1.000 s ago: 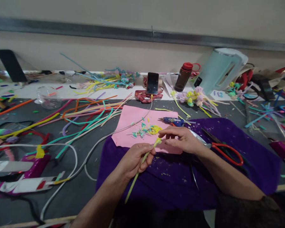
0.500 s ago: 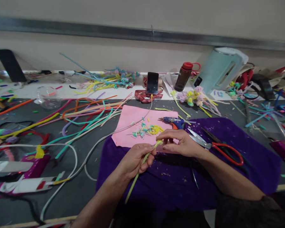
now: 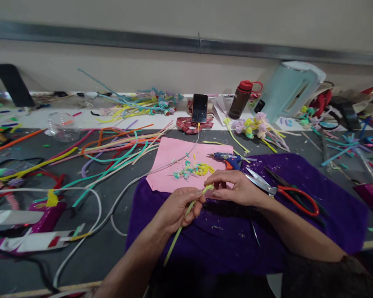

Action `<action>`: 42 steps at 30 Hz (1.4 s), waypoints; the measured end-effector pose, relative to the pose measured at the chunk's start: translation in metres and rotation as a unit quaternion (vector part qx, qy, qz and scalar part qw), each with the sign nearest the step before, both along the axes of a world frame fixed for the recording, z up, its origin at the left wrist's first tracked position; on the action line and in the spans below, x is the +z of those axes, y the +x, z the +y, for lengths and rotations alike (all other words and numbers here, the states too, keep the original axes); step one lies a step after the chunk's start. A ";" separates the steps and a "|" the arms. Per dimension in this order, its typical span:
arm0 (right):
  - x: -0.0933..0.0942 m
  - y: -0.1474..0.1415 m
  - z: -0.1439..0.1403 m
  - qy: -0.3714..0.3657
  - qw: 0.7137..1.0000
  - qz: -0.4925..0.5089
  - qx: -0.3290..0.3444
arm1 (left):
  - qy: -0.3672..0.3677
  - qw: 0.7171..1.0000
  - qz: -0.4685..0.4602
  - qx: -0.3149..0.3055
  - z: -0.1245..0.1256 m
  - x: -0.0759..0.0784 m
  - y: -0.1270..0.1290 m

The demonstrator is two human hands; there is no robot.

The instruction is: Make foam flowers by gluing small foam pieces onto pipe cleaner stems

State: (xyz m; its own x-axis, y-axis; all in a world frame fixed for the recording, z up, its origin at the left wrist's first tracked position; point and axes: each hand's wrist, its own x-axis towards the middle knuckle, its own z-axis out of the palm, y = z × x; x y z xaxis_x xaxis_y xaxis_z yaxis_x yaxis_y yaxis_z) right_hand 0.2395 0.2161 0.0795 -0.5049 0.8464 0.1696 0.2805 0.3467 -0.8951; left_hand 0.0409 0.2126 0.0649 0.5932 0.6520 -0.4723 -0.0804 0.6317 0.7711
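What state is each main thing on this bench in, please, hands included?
Left hand: closed on the yellow stem.
Yellow stem: held, lower end free.
Right hand: curled at the stem's tip, grip unclear.
Scissors: lying, blades parted.
Glue gun: lying on its side.
Phone: propped upright, cable plugged in.
Bottle: upright, lid on.
Kettle: standing.

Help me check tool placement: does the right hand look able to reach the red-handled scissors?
Probably yes: the scissors lie near the right hand, and nothing appears to cover their red handles.
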 end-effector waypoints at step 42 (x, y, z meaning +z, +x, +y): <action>-0.016 -0.043 -0.023 -0.311 0.934 0.172 -0.037 | 0.044 0.984 -0.053 0.166 -0.004 -0.011 0.006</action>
State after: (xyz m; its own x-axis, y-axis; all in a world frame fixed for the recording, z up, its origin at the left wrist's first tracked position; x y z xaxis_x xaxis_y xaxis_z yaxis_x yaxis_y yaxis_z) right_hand 0.1969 0.1926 0.0636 -0.4478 0.8655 -0.2243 -0.0587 -0.2788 -0.9585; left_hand 0.0472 0.2086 0.0537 0.3827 0.8540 -0.3524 -0.3543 0.4880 0.7977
